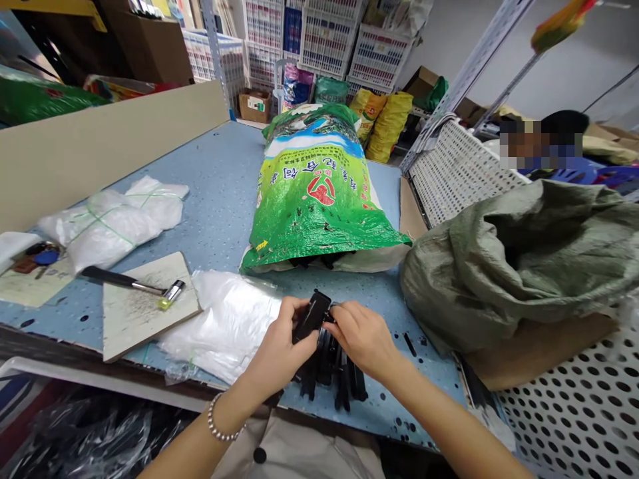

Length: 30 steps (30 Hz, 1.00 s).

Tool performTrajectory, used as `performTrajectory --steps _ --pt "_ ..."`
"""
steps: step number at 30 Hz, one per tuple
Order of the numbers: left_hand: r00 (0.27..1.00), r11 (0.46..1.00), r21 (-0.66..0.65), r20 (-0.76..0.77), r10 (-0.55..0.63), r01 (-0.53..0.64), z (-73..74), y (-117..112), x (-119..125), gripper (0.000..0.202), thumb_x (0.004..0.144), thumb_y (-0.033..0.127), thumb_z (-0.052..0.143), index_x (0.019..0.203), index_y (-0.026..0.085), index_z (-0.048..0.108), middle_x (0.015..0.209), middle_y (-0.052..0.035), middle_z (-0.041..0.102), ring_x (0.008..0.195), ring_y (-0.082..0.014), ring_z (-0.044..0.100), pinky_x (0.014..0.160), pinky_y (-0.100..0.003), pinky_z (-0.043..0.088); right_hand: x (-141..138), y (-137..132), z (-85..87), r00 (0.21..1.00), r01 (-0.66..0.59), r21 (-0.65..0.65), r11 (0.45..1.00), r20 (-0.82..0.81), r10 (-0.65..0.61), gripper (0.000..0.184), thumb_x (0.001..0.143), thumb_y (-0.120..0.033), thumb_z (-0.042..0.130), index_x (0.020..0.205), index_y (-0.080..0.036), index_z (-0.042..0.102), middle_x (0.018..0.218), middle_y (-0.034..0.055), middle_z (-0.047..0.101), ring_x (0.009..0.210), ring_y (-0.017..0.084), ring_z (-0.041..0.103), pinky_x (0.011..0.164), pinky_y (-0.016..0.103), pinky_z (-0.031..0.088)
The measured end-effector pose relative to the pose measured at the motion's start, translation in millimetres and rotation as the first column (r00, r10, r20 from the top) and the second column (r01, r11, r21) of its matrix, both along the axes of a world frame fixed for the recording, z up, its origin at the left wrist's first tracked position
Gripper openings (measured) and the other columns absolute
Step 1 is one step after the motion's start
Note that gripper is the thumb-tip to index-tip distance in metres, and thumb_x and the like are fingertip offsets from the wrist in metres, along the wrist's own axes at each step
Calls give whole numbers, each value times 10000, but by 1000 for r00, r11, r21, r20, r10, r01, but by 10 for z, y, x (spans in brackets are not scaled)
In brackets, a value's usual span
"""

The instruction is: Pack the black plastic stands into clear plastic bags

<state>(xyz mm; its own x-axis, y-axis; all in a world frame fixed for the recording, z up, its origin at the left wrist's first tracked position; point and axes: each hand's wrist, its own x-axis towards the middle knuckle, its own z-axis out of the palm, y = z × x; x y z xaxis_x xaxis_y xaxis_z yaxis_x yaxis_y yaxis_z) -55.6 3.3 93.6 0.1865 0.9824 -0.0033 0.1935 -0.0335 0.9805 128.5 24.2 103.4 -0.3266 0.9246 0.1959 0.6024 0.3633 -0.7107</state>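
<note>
Both my left hand (pixel 274 346) and my right hand (pixel 359 336) grip a black plastic piece (pixel 312 317) above the blue table (pixel 219 186). Its lower part is hidden by my fingers. Directly below my hands lies a heap of similar black plastic pieces (pixel 329 376). A clear plastic bag (pixel 224 326) lies flat, touching the heap's left side. Beyond my hands, a green printed woven sack (pixel 317 193) lies on the table, with black pieces showing at its open end (pixel 309 261).
To the left, a black-handled hammer (pixel 127 281) rests on a pale board (pixel 150 309), beside bundled white plastic bags (pixel 110 223). An olive woven sack (pixel 514 266) slumps at right. White perforated crates (pixel 324 40) stand behind, and a seated person (pixel 544 143) is at far right.
</note>
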Motion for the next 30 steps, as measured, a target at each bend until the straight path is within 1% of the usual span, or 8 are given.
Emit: performTrajectory --steps 6,8,10,12,19,23,25,30 --pt "995 996 -49 -64 74 -78 43 22 28 347 830 250 542 1159 204 439 1081 -77 629 1002 -232 630 866 -377 477 -118 65 -81 949 -125 -389 913 -314 -4 587 982 -540 248 772 -140 622 449 -78 476 356 83 362 369 200 310" --pt "997 996 -49 -24 72 -73 26 51 7 342 817 233 550 1138 204 438 1078 -69 623 1013 -222 623 879 -369 475 -94 94 -88 973 -134 -345 929 -225 57 493 992 -522 287 879 -154 596 583 -33 560 445 90 466 448 200 374" --pt "998 997 -54 17 55 -54 12 79 -13 337 802 207 550 1118 205 433 1064 -55 614 997 -207 619 881 -360 476 -50 134 -77 993 -104 -124 987 36 109 398 974 -508 382 924 -168 584 765 41 613 648 135 562 584 240 436" --pt "999 997 -61 17 39 -38 9 94 -20 332 796 192 540 1109 207 428 1044 -45 608 966 -199 620 868 -355 476 -28 168 -72 959 -143 67 987 257 122 383 960 -509 411 903 -173 586 820 82 603 761 184 567 666 289 443" --pt "998 996 -51 -15 69 -69 25 119 -21 290 821 241 537 1084 209 419 1027 -49 600 958 -205 621 845 -352 470 -150 184 -130 982 -187 -350 918 -76 171 613 1005 -496 51 873 -165 551 568 -8 542 418 116 457 436 249 383" --pt "994 980 -198 103 48 -26 30 145 -45 314 808 241 528 1086 217 385 1030 -39 581 767 -162 635 692 -321 519 -66 242 -52 971 -151 -61 987 176 159 344 971 -454 415 977 -163 598 857 79 652 721 154 593 596 247 451" --pt "989 966 -258 144 41 -2 34 146 -35 300 813 251 516 1074 223 370 1028 -34 573 692 -147 628 618 -307 520 -40 274 -20 951 -191 70 979 262 167 267 930 -392 524 925 -153 643 879 95 661 787 166 588 638 244 452" --pt "996 983 -168 44 76 -68 1 140 -3 287 826 236 516 1075 219 375 977 -21 569 709 -144 624 692 -320 516 -165 266 -72 997 -79 -139 987 -26 76 487 960 -447 382 760 -107 667 579 -18 622 463 82 486 397 180 358"
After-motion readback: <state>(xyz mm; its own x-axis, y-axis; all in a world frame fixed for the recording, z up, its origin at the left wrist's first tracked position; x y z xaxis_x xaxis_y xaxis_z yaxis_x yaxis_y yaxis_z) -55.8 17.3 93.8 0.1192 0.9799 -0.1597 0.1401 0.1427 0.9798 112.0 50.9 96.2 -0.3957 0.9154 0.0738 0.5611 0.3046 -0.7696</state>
